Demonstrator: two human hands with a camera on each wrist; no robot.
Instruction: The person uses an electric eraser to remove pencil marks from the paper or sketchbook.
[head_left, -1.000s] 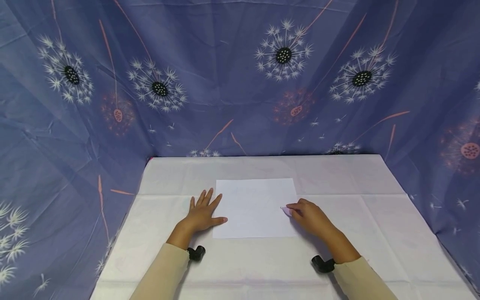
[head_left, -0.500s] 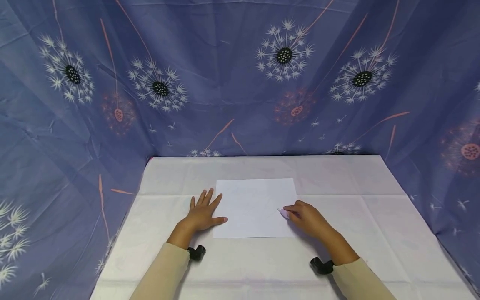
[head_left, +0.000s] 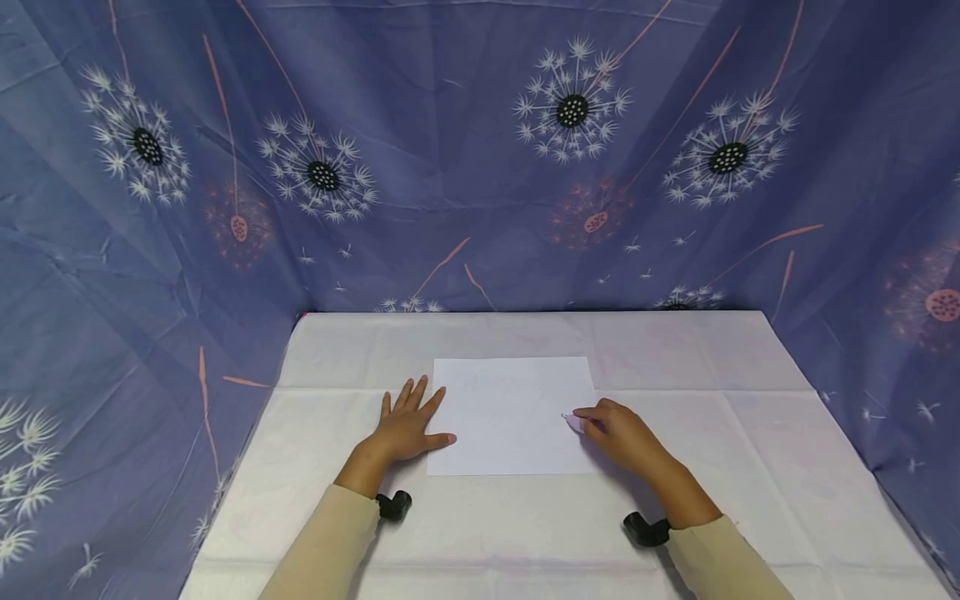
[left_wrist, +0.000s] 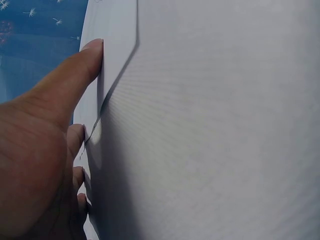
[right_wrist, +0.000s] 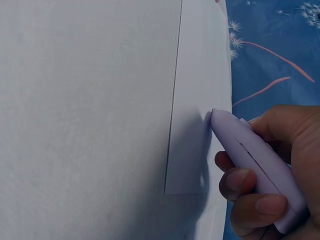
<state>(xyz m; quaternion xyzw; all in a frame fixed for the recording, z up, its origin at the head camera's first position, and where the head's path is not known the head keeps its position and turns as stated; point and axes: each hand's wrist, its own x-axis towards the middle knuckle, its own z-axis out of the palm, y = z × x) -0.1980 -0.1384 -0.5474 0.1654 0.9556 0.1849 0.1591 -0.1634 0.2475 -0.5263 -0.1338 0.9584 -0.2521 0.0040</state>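
A plain white sheet of paper (head_left: 510,408) lies flat on the white-covered table. My left hand (head_left: 399,432) rests with fingers spread at its left edge, the thumb lying over the paper. The left wrist view shows that thumb (left_wrist: 82,67) stretched out on the sheet (left_wrist: 119,35). My right hand (head_left: 622,433) grips a small lilac box cutter (head_left: 573,422) over the right part of the sheet. Seen from the right wrist, the box cutter (right_wrist: 255,170) has a side slot and its narrow tip is at the paper (right_wrist: 192,75). Any cut line is too faint to tell.
A white cloth with fold creases covers the table (head_left: 495,525). Behind and at both sides hangs a blue curtain (head_left: 450,150) with a dandelion print. Each wrist wears a black camera mount, one on the left (head_left: 393,506) and one on the right (head_left: 645,530).
My right hand with the box cutter slid slightly left and toward me, then came back to the right. The left hand and the paper stay in place.
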